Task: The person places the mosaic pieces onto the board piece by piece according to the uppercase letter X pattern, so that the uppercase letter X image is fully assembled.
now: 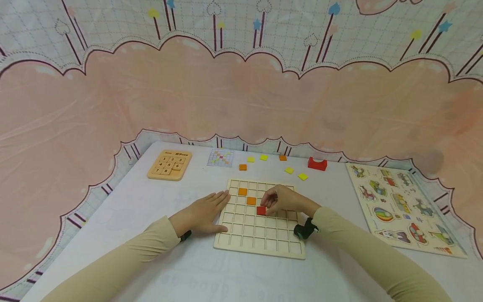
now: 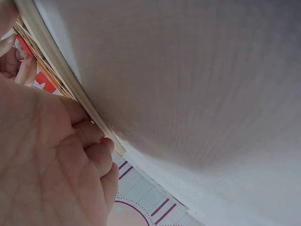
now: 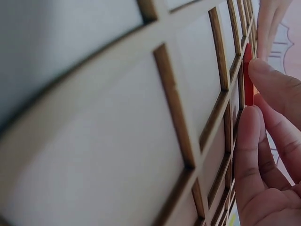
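A pale wooden grid board (image 1: 247, 241) lies on the table before me. Two orange square tiles (image 1: 242, 191) sit in its cells on a diagonal, and a red square tile (image 1: 261, 210) follows them near the middle. My right hand (image 1: 281, 199) is over the board, thumb and fingertips on the red tile (image 3: 248, 75), pinching it at the edges. My left hand (image 1: 201, 213) lies with fingers extended against the board's left edge, thumb apart. In the left wrist view, the fingers (image 2: 96, 157) touch the board's side (image 2: 77, 89).
Behind the board lie several loose yellow tiles (image 1: 289, 170), two orange tiles (image 1: 243, 167), a small pattern card (image 1: 220, 157) and a red notched block (image 1: 317, 164). A wooden number puzzle (image 1: 170, 165) sits at back left. At right lies a large picture puzzle board (image 1: 405, 209).
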{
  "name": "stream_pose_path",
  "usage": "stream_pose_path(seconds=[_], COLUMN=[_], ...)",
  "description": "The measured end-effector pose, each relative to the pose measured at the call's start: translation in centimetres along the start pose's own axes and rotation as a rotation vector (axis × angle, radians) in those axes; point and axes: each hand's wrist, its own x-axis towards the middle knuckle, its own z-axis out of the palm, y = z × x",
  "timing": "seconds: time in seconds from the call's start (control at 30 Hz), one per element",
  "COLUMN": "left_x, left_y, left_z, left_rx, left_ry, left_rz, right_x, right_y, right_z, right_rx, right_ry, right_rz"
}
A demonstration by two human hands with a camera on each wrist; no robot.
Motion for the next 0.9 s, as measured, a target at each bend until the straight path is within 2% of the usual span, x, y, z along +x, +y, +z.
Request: stream_pose_path(seconds=[0.47,0.7,0.9], left_x=[-0.05,-0.06,-0.03], left_y=[0.04,-0.02,-0.06], left_z=[-0.18,-0.16,-0.04], left_rx=[-0.016,-0.013,-0.006], left_ry=[-0.010,-0.011,-0.011], left_rz=[-0.011,-0.006,-0.001], right_x=[0.29,0.20,0.30], right_y=[-0.09,-0.07,0.52], right_z=[0.27,0.05,-0.03], right_rx=[-0.065,-0.088,-0.049], right_ry=[0.037,0.022,-0.003], right_rz=[-0.030,-0.023,-0.013])
